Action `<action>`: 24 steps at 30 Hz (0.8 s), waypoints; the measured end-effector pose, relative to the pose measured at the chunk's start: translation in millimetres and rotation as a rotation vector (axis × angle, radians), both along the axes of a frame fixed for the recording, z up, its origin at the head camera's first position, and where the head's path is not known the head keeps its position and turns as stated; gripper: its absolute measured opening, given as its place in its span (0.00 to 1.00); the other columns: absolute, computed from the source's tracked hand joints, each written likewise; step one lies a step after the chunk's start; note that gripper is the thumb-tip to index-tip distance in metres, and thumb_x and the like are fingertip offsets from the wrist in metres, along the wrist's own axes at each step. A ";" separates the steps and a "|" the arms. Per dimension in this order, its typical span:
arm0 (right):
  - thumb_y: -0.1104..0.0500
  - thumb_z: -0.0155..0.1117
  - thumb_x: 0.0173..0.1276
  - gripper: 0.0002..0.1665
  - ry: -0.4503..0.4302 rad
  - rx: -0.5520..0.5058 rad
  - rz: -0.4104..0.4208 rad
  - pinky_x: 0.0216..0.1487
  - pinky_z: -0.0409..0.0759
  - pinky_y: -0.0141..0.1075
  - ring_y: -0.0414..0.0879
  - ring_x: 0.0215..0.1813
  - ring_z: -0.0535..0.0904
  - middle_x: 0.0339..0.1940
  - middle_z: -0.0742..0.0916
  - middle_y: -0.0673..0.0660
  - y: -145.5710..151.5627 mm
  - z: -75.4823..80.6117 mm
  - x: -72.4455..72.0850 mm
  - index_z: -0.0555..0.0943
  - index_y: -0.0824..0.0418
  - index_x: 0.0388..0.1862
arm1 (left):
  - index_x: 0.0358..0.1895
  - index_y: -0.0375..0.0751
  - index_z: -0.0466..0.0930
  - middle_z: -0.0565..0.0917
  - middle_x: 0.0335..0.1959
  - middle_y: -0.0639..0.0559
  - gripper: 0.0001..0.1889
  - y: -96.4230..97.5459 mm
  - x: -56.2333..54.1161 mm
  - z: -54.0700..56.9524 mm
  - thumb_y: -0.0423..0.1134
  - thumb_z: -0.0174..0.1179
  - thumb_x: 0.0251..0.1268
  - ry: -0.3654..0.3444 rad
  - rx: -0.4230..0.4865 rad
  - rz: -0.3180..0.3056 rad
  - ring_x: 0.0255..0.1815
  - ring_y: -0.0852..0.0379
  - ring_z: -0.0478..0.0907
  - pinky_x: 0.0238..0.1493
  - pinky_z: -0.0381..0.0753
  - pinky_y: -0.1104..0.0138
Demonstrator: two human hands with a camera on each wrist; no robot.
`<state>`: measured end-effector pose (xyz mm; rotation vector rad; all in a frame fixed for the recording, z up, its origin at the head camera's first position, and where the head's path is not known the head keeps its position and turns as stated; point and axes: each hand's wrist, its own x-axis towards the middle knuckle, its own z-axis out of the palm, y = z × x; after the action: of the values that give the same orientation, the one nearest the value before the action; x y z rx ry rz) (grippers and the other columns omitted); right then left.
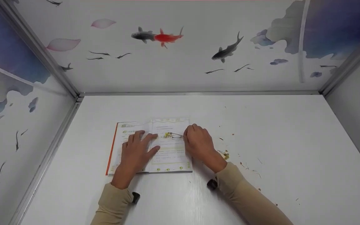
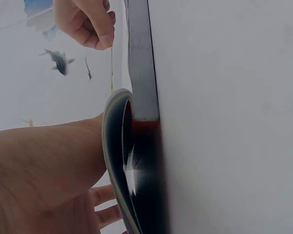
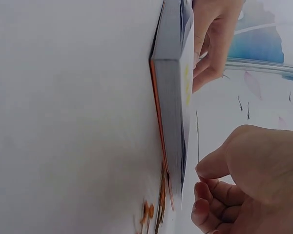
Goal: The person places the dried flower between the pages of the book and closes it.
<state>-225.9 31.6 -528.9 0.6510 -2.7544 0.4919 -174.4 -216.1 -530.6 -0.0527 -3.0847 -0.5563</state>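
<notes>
An open book with printed pages and an orange cover edge lies on the white table. My left hand rests over its left page with fingers spread, fingertips reaching toward the fold. Over the right page, my right hand pinches the thin dark stems of a small dried yellow flower sprig, whose blossoms point left toward the page's middle. The right wrist view shows a fine stem rising from between thumb and index finger. In the left wrist view a page bulges up beside the left hand.
More dried flower sprigs lie just right of the book, partly behind the right wrist. Small plant crumbs are scattered across the table's right side. Panels with painted fish wall in the table at the back and sides.
</notes>
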 end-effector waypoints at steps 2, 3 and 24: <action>0.60 0.62 0.82 0.10 0.002 0.000 -0.013 0.41 0.82 0.50 0.55 0.35 0.83 0.32 0.83 0.58 -4.5 -0.4 -0.4 0.83 0.63 0.39 | 0.75 0.64 0.77 0.67 0.81 0.42 0.27 -0.2 -0.2 -0.6 0.63 0.62 0.78 0.003 -0.001 0.001 0.79 0.37 0.64 0.69 0.70 0.36; 0.60 0.61 0.82 0.11 0.001 0.002 -0.019 0.41 0.82 0.50 0.55 0.35 0.83 0.32 0.83 0.58 -6.7 -0.6 -0.6 0.83 0.64 0.39 | 0.75 0.65 0.77 0.67 0.81 0.42 0.27 -0.3 0.0 -0.8 0.63 0.62 0.78 0.001 -0.001 0.003 0.79 0.37 0.64 0.69 0.70 0.36; 0.59 0.65 0.81 0.10 -0.165 -0.136 0.018 0.52 0.85 0.50 0.53 0.47 0.86 0.46 0.89 0.57 2.8 0.6 -18.6 0.89 0.61 0.51 | 0.74 0.62 0.78 0.69 0.79 0.40 0.27 1.0 2.9 2.3 0.60 0.65 0.78 0.035 0.019 -0.005 0.78 0.35 0.66 0.68 0.70 0.36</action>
<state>-244.5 34.4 -528.3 0.6287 -2.8375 0.7610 -171.5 -215.1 -528.3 -0.0695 -3.0461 -0.5783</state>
